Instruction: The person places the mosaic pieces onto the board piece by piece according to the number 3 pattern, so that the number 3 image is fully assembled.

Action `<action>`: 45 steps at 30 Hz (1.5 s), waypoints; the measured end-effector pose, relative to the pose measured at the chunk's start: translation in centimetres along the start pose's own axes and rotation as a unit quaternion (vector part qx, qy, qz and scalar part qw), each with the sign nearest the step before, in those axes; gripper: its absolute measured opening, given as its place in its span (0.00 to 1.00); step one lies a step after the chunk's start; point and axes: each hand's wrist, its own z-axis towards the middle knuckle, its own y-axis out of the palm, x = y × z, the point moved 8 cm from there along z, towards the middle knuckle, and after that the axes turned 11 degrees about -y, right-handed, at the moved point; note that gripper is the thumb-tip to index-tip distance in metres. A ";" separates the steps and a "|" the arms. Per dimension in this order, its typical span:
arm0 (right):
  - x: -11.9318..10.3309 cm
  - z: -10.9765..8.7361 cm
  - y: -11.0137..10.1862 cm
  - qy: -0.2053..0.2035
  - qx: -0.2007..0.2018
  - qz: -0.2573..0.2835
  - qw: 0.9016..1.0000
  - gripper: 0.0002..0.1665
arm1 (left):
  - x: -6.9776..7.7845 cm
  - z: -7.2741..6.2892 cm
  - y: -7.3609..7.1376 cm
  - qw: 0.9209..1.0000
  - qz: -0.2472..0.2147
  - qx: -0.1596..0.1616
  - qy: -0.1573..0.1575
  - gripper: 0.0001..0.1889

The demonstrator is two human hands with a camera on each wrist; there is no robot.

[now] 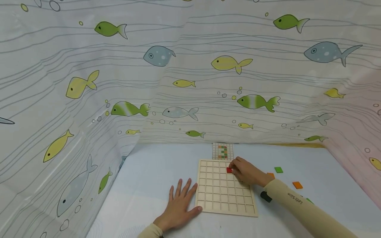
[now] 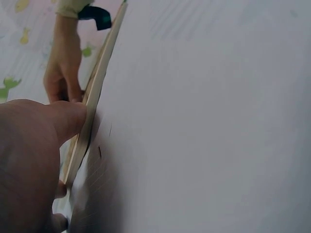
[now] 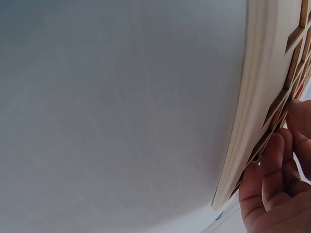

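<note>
A square wooden grid board (image 1: 212,191) lies on the table. My left hand (image 1: 178,208) rests with its fingers spread at the board's left side, and the thumb touches the near left corner. In the left wrist view, that thumb (image 2: 70,119) lies against the board's edge (image 2: 99,82). Over the far right part of the grid, my right hand (image 1: 245,172) holds a red square tile (image 1: 229,170) between its fingertips, down at a cell. Only a sliver of red tile (image 3: 299,91) shows in the right wrist view, with curled fingers (image 3: 273,167) beside the board's rim.
Behind the board lies a pattern card (image 1: 223,152) with green, orange and red squares. Loose tiles, including a green tile (image 1: 278,170) and an orange tile (image 1: 297,185), lie to the right. A fish-print sheet (image 1: 202,99) hangs around the table.
</note>
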 end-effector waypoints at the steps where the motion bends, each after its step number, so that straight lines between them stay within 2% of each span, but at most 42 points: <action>1: 0.1 0.0 0.0 0.001 0.001 0.000 1.000 0.07 | 0.0 0.0 0.0 1.000 -0.001 0.000 0.000 0.43; 9: 0.7 0.1 0.3 0.018 -0.007 0.017 1.000 0.07 | 0.0 0.1 0.0 1.000 0.004 0.000 -0.003 0.43; 24: 0.1 -0.1 0.0 -0.004 0.006 0.011 1.000 0.07 | -0.1 0.2 0.0 1.000 0.006 -0.001 -0.005 0.43; 37: 0.2 -0.1 0.1 -0.006 0.002 0.024 1.000 0.08 | 0.1 0.0 -0.1 1.000 -0.001 0.000 -0.005 0.43; 41: 0.5 -0.2 -0.1 0.008 0.006 0.027 1.000 0.08 | 0.2 0.0 -0.2 1.000 -0.003 0.000 -0.004 0.43; 45: 1.2 -0.5 -0.8 0.045 0.008 0.036 0.998 0.09 | 0.1 0.0 -0.1 1.000 0.002 0.001 -0.003 0.44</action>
